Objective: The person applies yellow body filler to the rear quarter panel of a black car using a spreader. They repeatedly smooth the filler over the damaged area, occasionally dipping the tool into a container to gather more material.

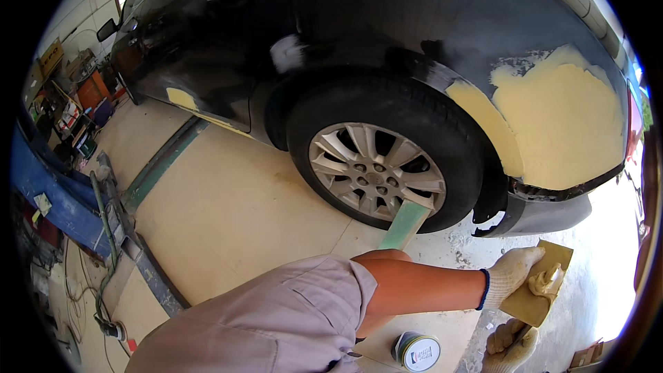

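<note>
My left hand (512, 277), in a cream knit glove with a blue cuff, grips the edge of a tan putty board (524, 304). A glossy dab of beige filler (547, 280) sits on the board. Just below is my right hand (512, 350), also gloved, its fingertips soiled brown. Its fingers are curled at the board's lower edge; what they hold, if anything, is hidden. Ahead stands a dark car (359, 14) with a broad patch of pale yellow filler (563, 117) on its rear quarter panel and along the wheel arch.
A green-faced strip (406, 224) lies by the rear wheel (376, 173). Near my arm stands a small tin (418, 352) with a white top. Blue equipment (55, 186), a metal rail (155, 273) and a hose (103, 235) occupy the left. Clutter (76, 103) lines the far left.
</note>
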{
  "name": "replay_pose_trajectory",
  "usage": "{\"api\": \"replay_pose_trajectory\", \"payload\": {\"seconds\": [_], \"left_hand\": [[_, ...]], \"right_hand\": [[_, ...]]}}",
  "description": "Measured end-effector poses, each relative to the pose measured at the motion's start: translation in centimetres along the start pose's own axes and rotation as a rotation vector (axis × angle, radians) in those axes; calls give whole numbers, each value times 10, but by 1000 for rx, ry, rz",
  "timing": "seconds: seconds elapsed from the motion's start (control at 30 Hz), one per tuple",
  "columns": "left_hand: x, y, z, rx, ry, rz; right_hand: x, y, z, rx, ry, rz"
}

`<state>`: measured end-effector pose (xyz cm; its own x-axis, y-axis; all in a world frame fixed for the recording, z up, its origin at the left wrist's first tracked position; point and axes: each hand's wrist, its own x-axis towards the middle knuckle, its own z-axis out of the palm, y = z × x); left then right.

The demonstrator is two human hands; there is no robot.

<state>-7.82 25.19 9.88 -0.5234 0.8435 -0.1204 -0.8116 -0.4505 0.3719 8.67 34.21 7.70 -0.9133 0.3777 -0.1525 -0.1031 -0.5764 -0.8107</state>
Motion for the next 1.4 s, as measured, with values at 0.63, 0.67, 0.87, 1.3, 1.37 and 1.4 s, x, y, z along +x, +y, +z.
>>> {"api": "replay_pose_trajectory", "payload": {"seconds": [0.63, 0.67, 0.87, 1.3, 1.37, 1.4], "left_hand": [[14, -9, -7, 282, 67, 170], [8, -3, -7, 251, 65, 231], [5, 13, -13, 29, -5, -16], [0, -4, -3, 157, 82, -36], [8, -10, 1, 141, 86, 2], [6, -17, 14, 256, 168, -5]], "right_hand": [[2, 10, -31, 114, -226, 64], [6, 12, -35, 226, -162, 97], [16, 10, -11, 416, -288, 88], [10, -1, -23, 41, 186, 219], [4, -7, -33, 208, 42, 166], [-3, -10, -36, 214, -23, 133]]}}
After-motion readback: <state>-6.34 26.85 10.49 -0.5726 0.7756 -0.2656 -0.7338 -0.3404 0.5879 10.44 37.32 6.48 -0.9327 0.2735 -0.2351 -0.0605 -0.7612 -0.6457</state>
